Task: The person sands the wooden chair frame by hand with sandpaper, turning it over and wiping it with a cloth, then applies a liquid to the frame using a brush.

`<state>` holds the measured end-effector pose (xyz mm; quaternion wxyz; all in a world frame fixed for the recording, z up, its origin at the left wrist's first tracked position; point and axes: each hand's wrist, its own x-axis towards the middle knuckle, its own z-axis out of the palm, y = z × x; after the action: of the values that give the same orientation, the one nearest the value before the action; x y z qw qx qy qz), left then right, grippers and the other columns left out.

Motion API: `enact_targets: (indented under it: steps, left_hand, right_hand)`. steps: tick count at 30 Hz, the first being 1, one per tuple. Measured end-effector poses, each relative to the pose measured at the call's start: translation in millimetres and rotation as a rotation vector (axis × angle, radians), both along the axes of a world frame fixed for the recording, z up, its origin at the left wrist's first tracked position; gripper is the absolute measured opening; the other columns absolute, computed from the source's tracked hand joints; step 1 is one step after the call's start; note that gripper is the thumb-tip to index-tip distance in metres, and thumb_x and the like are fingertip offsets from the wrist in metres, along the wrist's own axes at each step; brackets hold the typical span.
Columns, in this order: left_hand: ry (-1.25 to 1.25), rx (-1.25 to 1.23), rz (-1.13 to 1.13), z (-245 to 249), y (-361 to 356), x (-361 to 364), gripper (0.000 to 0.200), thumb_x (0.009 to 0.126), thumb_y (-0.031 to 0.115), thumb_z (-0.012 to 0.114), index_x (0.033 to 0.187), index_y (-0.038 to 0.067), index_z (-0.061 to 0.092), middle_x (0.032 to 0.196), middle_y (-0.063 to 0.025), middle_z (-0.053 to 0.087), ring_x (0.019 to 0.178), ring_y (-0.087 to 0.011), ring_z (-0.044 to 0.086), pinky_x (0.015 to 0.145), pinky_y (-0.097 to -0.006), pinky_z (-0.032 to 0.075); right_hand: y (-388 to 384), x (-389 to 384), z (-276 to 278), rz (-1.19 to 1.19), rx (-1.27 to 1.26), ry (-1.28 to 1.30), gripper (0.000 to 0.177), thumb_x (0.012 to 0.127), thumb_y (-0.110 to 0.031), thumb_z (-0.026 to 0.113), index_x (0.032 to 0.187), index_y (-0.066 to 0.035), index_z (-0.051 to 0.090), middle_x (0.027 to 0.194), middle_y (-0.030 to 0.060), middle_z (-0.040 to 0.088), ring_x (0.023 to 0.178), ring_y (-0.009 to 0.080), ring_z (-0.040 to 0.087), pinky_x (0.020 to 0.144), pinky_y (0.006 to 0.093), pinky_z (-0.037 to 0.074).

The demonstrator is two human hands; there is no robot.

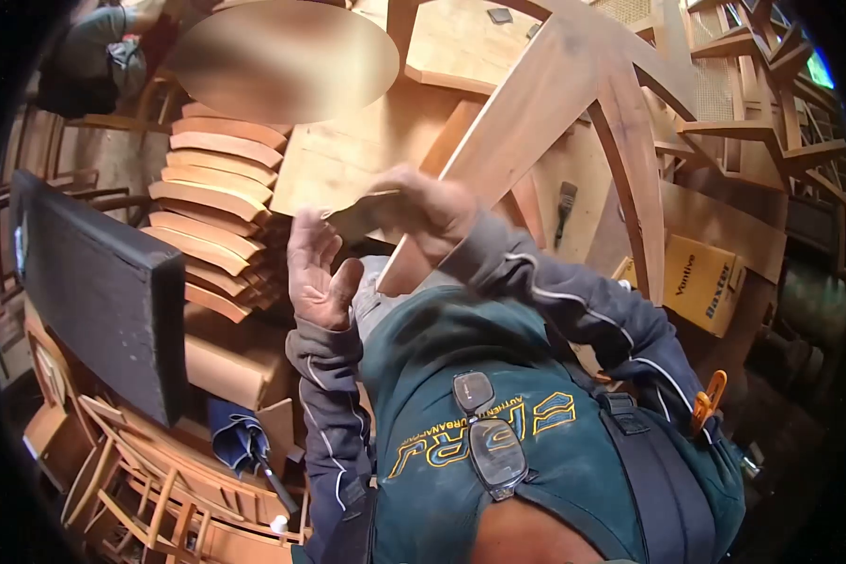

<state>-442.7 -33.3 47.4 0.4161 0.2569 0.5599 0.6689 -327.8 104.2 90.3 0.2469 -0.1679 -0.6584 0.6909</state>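
1. Fingers (307, 237) of the left hand (321, 277) are spread, palm open and empty, just beside the tan sheet (362, 214).
2. Right hand (432, 211) pinches that sheet against the slanted wooden rail (536, 122). I'd keep it flat on the wood.
3. Can't tell if it's sandpaper, and the right fingertips are hidden.
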Motion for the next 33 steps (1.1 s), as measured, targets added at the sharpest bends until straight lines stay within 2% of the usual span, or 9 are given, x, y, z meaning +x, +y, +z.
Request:
enact_targets:
  steps: [1,4,9,17,21,24,28,29,33]
  left_hand:
    - [-0.173,0.134,-0.107,14,11,0,0.073,0.074,0.015,0.068,0.130,-0.003,0.025,0.122,-0.0130,0.044,0.111,-0.0210,0.044,0.094,-0.0323,0.035]
    - [-0.029,0.001,-0.266,34,26,1,0.070,0.074,0.014,0.068,0.128,-0.005,0.028,0.118,-0.0125,0.048,0.105,-0.0184,0.048,0.090,-0.0290,0.039]
    - [-0.057,0.069,-0.324,30,33,31,0.082,0.069,0.016,0.072,0.132,-0.001,0.022,0.127,-0.0116,0.037,0.116,-0.0213,0.039,0.095,-0.0329,0.035]
    - [0.324,0.092,0.075,20,56,57,0.050,0.088,0.029,0.048,0.126,0.000,0.033,0.119,-0.0143,0.044,0.107,-0.0218,0.045,0.089,-0.0319,0.038]
    - [0.480,0.078,0.085,35,61,48,0.042,0.088,0.024,0.049,0.120,-0.001,0.036,0.108,-0.0141,0.050,0.099,-0.0195,0.050,0.086,-0.0294,0.040]
    - [0.433,0.298,-0.145,38,61,29,0.034,0.086,0.009,0.051,0.116,-0.001,0.038,0.107,-0.0138,0.051,0.094,-0.0184,0.053,0.084,-0.0283,0.041]
    - [0.255,0.294,-0.402,31,52,4,0.021,0.086,0.007,0.050,0.105,-0.001,0.050,0.101,-0.0102,0.056,0.093,-0.0157,0.053,0.082,-0.0267,0.041]
    - [-0.009,0.150,-0.279,32,45,9,0.018,0.086,0.009,0.052,0.101,0.000,0.052,0.093,-0.0078,0.058,0.087,-0.0138,0.054,0.077,-0.0254,0.044]
    - [0.331,-0.132,-0.198,2,47,-20,0.021,0.088,0.013,0.049,0.104,0.001,0.049,0.085,-0.0052,0.057,0.068,-0.0123,0.056,0.061,-0.0260,0.047]
  right_hand:
    - [-13,-1,3,-0.058,-0.203,-0.027,0.021,0.085,-0.008,0.051,0.106,-0.003,0.050,0.093,0.0090,0.057,0.085,0.0171,0.055,0.077,0.0272,0.044]
    - [-34,-4,-2,-0.163,-0.674,0.017,0.025,0.087,-0.011,0.050,0.111,-0.003,0.048,0.101,0.0042,0.055,0.093,0.0117,0.049,0.082,0.0260,0.041]
    - [-27,-2,-16,-0.273,-0.957,0.209,0.031,0.087,-0.017,0.052,0.114,-0.002,0.044,0.103,0.0052,0.053,0.093,0.0116,0.050,0.082,0.0260,0.042]
    - [-23,13,-13,-0.233,-1.287,0.207,0.022,0.085,-0.021,0.055,0.102,-0.007,0.052,0.085,0.0030,0.058,0.075,0.0109,0.055,0.067,0.0250,0.047]
    - [-37,13,-5,-0.380,-1.215,0.098,0.016,0.087,-0.027,0.053,0.092,-0.012,0.055,0.077,0.0002,0.056,0.059,0.0064,0.049,0.050,0.0197,0.039]
    - [-49,10,-10,-0.345,-1.051,0.173,0.026,0.088,-0.032,0.048,0.103,-0.011,0.052,0.076,0.0007,0.056,0.057,0.0095,0.050,0.050,0.0210,0.040]
    - [-65,5,-10,-0.329,-1.022,0.140,0.026,0.088,-0.031,0.049,0.103,-0.011,0.052,0.083,0.0045,0.060,0.068,0.0135,0.059,0.057,0.0233,0.046]
    - [-67,2,-15,-0.439,-1.070,0.071,0.025,0.088,-0.030,0.049,0.102,-0.010,0.054,0.083,0.0069,0.061,0.073,0.0158,0.061,0.059,0.0256,0.049]
    - [-57,44,-8,-0.487,-0.495,-0.127,0.022,0.090,-0.021,0.045,0.094,-0.004,0.058,0.078,0.0079,0.061,0.066,0.0145,0.060,0.058,0.0263,0.049]
